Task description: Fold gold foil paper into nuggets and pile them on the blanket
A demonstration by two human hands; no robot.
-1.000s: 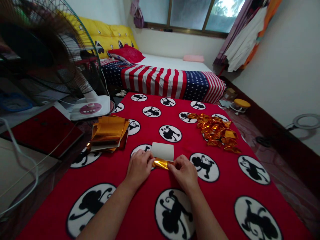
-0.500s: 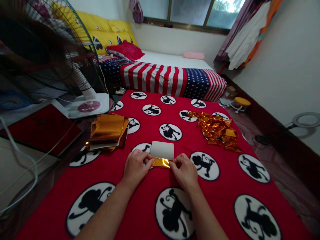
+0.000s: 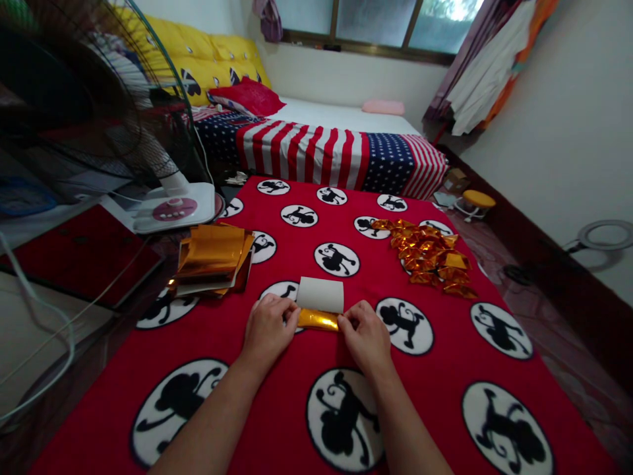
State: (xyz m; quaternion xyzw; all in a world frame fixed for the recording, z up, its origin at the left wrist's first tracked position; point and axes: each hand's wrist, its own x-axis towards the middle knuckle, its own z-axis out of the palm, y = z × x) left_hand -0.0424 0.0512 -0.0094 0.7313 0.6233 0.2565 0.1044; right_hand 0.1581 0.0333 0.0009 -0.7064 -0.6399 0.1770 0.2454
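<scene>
Left hand [image 3: 271,327] and right hand [image 3: 366,331] pinch opposite ends of a partly folded gold foil sheet [image 3: 319,320] on a monkey-print cloth [image 3: 321,348]. Beyond the sheet, rightward, folded foil pieces [image 3: 428,256] look finished; leftward, stacked flat sheets [image 3: 211,257] apparently remain.

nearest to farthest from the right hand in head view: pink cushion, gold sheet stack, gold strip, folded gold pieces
1. Gold strip: right end in the right hand.
2. Folded gold pieces: ahead, to the right.
3. Gold sheet stack: across, on the left.
4. Pink cushion: far back, on the bed.
</scene>
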